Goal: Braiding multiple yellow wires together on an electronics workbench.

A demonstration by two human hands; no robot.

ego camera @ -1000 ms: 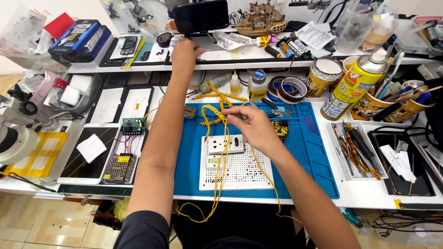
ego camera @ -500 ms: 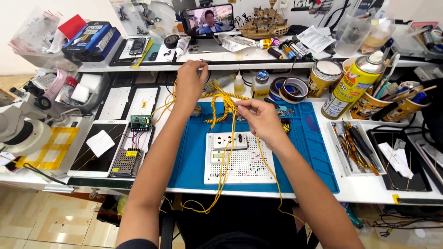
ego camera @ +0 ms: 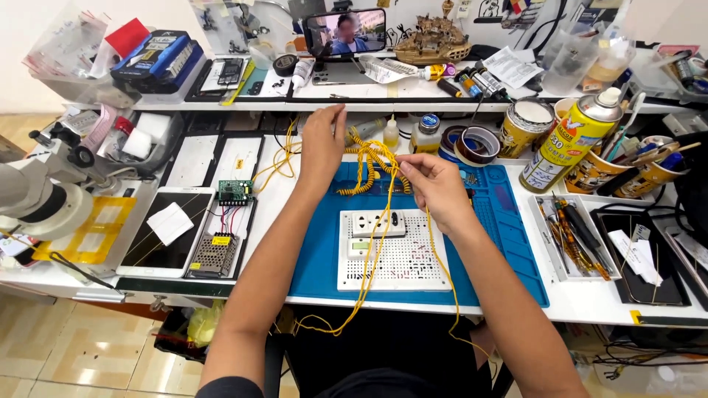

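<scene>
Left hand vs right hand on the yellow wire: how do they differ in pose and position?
The left hand reaches farther up the bench, fingers pointing up by the shelf edge; the right hand sits nearer, over the blue mat. The left hand looks flatter and more extended, while the right hand is curled, pinching the yellow wire above the white socket board. Both are bare and at the same coiled wire.

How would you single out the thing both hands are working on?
Start at the blue rubber work mat in the bench's middle. Above the white perforated box, the left hand and right hand pinch a thin yellow wire, the only strand trailing off the bench's front edge.
</scene>
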